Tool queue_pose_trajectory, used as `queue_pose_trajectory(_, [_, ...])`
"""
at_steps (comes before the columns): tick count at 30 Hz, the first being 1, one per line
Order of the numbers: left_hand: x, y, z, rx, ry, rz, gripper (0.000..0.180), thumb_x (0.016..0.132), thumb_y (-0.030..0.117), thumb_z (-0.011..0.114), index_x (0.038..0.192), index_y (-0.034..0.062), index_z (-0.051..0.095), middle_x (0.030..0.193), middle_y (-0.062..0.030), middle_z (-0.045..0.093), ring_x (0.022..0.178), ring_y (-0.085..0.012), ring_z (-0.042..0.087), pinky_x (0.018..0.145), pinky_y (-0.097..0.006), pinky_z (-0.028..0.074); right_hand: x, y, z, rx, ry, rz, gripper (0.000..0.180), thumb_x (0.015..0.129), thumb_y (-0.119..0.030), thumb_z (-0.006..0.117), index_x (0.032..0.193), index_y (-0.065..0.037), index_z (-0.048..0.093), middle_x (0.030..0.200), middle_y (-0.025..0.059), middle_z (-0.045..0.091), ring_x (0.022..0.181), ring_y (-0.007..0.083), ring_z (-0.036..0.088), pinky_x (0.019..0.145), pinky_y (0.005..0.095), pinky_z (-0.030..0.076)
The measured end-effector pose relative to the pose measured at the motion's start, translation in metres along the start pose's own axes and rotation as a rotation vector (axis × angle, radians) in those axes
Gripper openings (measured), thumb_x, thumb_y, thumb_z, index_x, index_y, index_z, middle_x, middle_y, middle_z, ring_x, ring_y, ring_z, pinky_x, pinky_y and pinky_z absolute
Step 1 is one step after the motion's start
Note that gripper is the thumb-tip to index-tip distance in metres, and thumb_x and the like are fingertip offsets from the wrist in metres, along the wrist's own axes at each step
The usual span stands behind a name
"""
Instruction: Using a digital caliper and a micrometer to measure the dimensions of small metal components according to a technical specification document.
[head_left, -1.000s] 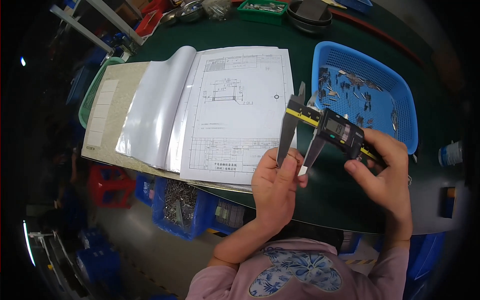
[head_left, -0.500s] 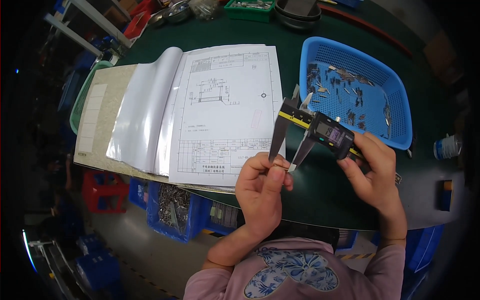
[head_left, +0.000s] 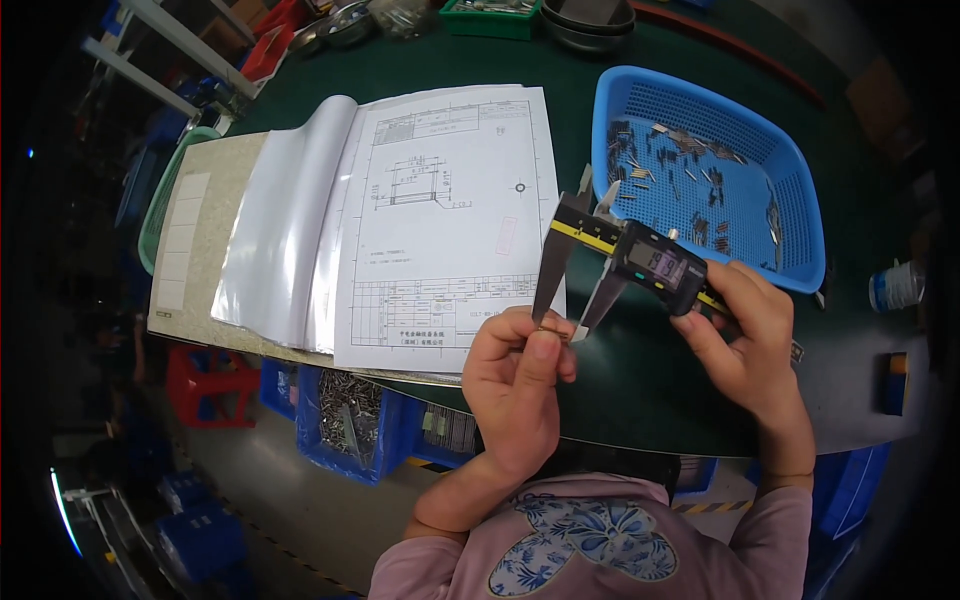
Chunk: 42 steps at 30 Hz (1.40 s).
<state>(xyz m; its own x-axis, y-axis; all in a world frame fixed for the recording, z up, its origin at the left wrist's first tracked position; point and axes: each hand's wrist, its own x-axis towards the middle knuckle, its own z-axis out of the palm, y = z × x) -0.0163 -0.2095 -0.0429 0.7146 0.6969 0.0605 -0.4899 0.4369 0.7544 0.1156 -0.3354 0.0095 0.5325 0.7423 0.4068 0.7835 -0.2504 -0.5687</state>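
A digital caliper (head_left: pixel 625 248) is held by its body in my right hand (head_left: pixel 745 335), fingers wrapped around the right end with the lit display facing up. Its long jaws point down toward my left hand (head_left: pixel 520 375). Between my left thumb and fingers is pinched a small metal pin (head_left: pixel 553 331), lying between the caliper's jaw tips. My fingertips partly hide the pin, so its contact with each jaw is hard to make out. Behind the hands lies an opened binder with a technical drawing (head_left: pixel 450 230) on white paper.
At the right, a blue perforated basket (head_left: pixel 812 230) holds many small metal pins. A clear plastic sleeve (head_left: pixel 290 220) is folded over the binder's left side. Metal bowls (head_left: pixel 590 38) and a green tray (head_left: pixel 490 25) stand at the back. Blue bins (head_left: pixel 340 460) sit below the table edge.
The view has shifted slightly, so the binder and basket appear a little farther left and up. Both hands keep their hold on the pin and the caliper.
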Motion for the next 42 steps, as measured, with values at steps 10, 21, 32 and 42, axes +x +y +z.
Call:
queue_pose_trajectory(10, [-0.001, 0.003, 0.001, 0.004, 0.015, -0.024, 0.01, 0.086, 0.011, 0.048, 0.092, 0.003, 0.047, 0.088, -0.0051, 0.051, 0.063, -0.0079, 0.044, 0.057, -0.022, 0.037, 0.0, 0.0, 0.001, -0.054, 0.043, 0.041, 0.029, 0.062, -0.015, 0.071, 0.08, 0.002, 0.057, 0.063, 0.0068, 0.055, 0.044, 0.0121, 0.045, 0.04, 0.0222, 0.035])
queue_pose_trajectory(21, [0.0, 0.003, -0.005, -0.102, -0.025, -0.091, 0.015, 0.083, 0.008, 0.049, 0.096, 0.0009, 0.045, 0.092, -0.0098, 0.05, 0.071, -0.013, 0.051, 0.063, -0.027, 0.042, -0.001, 0.005, 0.001, -0.154, 0.087, -0.048, 0.029, 0.06, -0.022, 0.072, 0.074, -0.002, 0.058, 0.059, 0.0074, 0.055, 0.046, 0.0184, 0.052, 0.041, 0.0252, 0.038])
queue_pose_trajectory(32, [0.001, 0.003, -0.005, -0.096, -0.039, -0.121, 0.016, 0.082, 0.006, 0.048, 0.096, 0.0007, 0.045, 0.093, -0.009, 0.049, 0.074, -0.0144, 0.05, 0.066, -0.027, 0.042, -0.003, 0.008, 0.003, -0.122, 0.093, -0.014, 0.029, 0.063, -0.024, 0.071, 0.078, -0.003, 0.057, 0.062, 0.0069, 0.057, 0.048, 0.0198, 0.054, 0.042, 0.0264, 0.04])
queue_pose_trajectory(42, [0.002, 0.003, -0.006, -0.1, -0.016, -0.15, 0.014, 0.082, 0.005, 0.048, 0.096, 0.0008, 0.046, 0.092, -0.0092, 0.05, 0.075, -0.0149, 0.051, 0.067, -0.026, 0.042, -0.003, 0.009, 0.004, -0.087, 0.09, 0.01, 0.032, 0.063, -0.023, 0.071, 0.084, -0.003, 0.059, 0.066, 0.0065, 0.059, 0.047, 0.0165, 0.054, 0.042, 0.0249, 0.041])
